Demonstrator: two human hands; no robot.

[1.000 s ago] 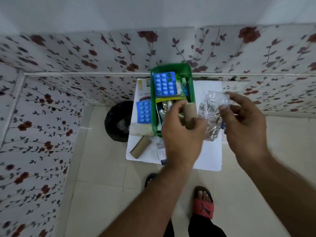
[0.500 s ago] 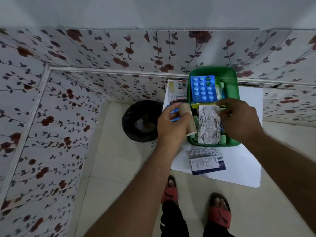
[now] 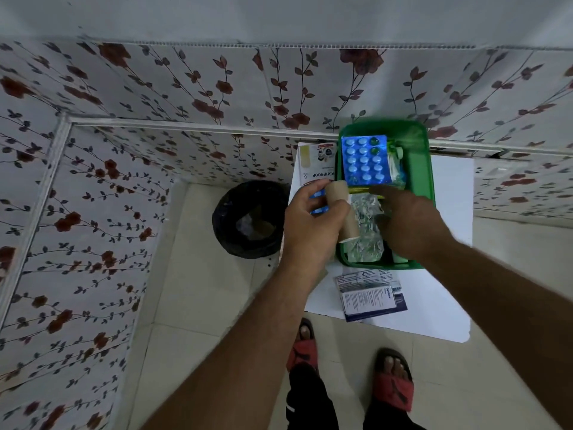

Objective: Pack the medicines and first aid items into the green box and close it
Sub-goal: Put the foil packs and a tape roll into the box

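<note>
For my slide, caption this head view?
Left hand holds a tan roll; right hand presses foil strip into green box.

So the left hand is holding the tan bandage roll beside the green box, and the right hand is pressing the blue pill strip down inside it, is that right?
Not quite. In the head view the right hand is on the silver foil strip, not the blue pill strip, which lies untouched further back. The left hand does hold the tan bandage roll beside the green box.

Green box stands open at the table's far edge, holding a blue pill strip flat at its far end and a silver foil strip nearer. Tan bandage roll in my left hand. Printed packet lies flat near the front edge.
</note>
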